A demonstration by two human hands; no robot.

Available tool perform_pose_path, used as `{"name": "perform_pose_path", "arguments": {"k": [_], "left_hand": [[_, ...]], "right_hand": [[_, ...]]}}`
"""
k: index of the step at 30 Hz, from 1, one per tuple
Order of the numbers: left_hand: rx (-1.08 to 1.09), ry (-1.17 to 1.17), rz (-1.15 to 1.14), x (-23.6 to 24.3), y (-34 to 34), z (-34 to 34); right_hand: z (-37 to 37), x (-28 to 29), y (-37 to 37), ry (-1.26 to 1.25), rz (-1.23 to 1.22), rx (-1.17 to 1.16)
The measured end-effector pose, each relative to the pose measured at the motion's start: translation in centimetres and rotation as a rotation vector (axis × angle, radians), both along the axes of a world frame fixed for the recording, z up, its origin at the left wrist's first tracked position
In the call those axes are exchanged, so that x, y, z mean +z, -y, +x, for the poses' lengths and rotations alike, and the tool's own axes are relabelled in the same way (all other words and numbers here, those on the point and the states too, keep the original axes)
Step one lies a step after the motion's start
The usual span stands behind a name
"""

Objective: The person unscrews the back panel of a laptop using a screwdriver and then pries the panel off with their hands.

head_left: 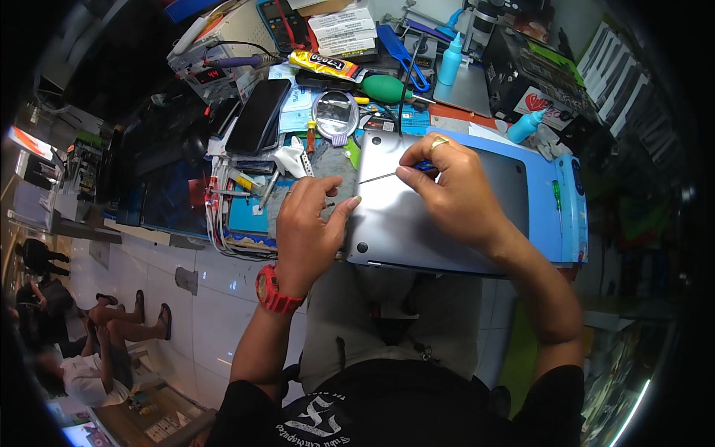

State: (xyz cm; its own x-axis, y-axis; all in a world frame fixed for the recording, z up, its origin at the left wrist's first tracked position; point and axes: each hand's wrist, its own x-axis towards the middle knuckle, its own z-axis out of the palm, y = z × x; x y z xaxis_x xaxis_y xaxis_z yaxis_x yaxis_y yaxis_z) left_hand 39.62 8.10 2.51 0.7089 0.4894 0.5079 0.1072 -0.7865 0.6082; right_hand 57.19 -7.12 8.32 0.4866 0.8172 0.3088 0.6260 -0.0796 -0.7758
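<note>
A grey laptop (417, 223) lies on the bench with its underside up, showing round dark feet near its left corners. My right hand (454, 186), with a ring on one finger, is closed around a screwdriver (378, 177) with a blue handle. Its thin shaft points left, and the tip is at the laptop's left edge. My left hand (309, 220) is beside that edge, its thumb at the laptop's rim and its curved fingers apart from the thumb. It holds nothing that I can see. A red watch (275, 290) is on my left wrist.
Behind the laptop lie a green blower bulb (386, 89), a yellow glue tube (326, 65), a dark phone (258, 117) and a round tin (335, 114). Light-blue bottles (450, 61) stand farther back. A green screwdriver (557, 197) lies on the blue mat (540, 231). People sit at lower left.
</note>
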Motion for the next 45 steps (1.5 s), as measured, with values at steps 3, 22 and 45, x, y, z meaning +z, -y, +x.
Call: {"name": "perform_pose_path", "arguments": {"k": [3,22,45], "left_hand": [[-0.006,0.004,0.047,-0.4,-0.5,-0.3],[0.013,-0.126,0.106,-2.3,-2.5,-2.4],[-0.071,-0.235,-0.004,-2.0,-3.5,-2.7]], "right_hand": [[-1.1,-0.7,-1.7,-0.009,0.001,0.049],[2.9,-0.6,6.1,-0.010,-0.026,-0.237],[6.4,-1.2,14.9,-0.265,-0.016,-0.499]]}}
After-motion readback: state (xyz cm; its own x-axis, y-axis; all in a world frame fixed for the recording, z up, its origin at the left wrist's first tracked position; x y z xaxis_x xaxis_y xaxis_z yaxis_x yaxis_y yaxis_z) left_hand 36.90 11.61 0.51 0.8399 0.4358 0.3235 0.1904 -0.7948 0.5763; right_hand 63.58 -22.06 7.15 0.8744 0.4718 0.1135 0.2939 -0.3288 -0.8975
